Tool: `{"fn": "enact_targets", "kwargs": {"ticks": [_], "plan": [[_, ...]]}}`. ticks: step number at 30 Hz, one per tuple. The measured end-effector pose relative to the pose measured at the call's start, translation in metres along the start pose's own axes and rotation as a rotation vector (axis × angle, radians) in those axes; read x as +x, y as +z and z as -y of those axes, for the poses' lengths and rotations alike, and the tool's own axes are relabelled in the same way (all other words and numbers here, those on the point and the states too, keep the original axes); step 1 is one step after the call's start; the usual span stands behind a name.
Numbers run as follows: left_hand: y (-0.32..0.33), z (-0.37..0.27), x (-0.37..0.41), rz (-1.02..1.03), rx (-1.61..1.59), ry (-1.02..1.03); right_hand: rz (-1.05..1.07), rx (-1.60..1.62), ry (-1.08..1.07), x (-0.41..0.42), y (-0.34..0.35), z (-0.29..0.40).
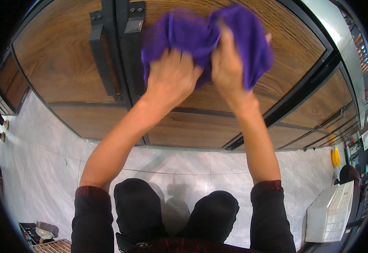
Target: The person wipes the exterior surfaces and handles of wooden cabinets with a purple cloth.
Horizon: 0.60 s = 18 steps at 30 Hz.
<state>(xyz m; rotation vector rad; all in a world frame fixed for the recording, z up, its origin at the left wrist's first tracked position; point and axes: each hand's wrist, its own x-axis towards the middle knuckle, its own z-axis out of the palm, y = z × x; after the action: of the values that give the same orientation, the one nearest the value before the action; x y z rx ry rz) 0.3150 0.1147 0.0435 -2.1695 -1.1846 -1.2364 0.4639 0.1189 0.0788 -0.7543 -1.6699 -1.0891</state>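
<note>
A purple cloth (196, 41), blurred by motion, is bunched in both of my hands in front of a wooden cabinet door (285, 53) with a dark metal frame. My left hand (172, 72) grips the cloth's lower left part, its fingertips hidden in the folds. To the right, my right hand (229, 60) holds the cloth with the thumb pointing up along it, and part of the fabric hangs over that hand's outer side. Just left of the cloth are two dark metal door handles, one on this door (135, 41) and one on the neighbouring door (103, 60).
Grey floor tiles (209, 164) lie below the cabinet. At right stand a metal rack (326, 126), a yellow basin (335, 157) and a white plastic crate (329, 212). A brush (46, 232) lies at lower left. Another person's feet (4, 129) show at the far left.
</note>
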Motion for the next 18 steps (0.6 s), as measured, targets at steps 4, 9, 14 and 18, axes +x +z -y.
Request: {"fn": "enact_targets", "kwargs": {"ticks": [4, 9, 14, 18], "plan": [[0.004, -0.007, 0.038, -0.444, 0.227, 0.066, -0.005, 0.160, 0.127, 0.027, 0.001, -0.007], [0.044, -0.001, -0.074, -0.055, 0.191, 0.382, 0.168, 0.097, 0.073, -0.096, -0.020, 0.002], [0.039, -0.013, -0.022, -0.145, 0.042, 0.377, 0.136, 0.045, 0.216, -0.072, -0.033, -0.030], [0.021, -0.052, 0.034, -0.236, 0.064, 0.198, -0.005, 0.344, 0.356, -0.015, -0.033, -0.051]]}}
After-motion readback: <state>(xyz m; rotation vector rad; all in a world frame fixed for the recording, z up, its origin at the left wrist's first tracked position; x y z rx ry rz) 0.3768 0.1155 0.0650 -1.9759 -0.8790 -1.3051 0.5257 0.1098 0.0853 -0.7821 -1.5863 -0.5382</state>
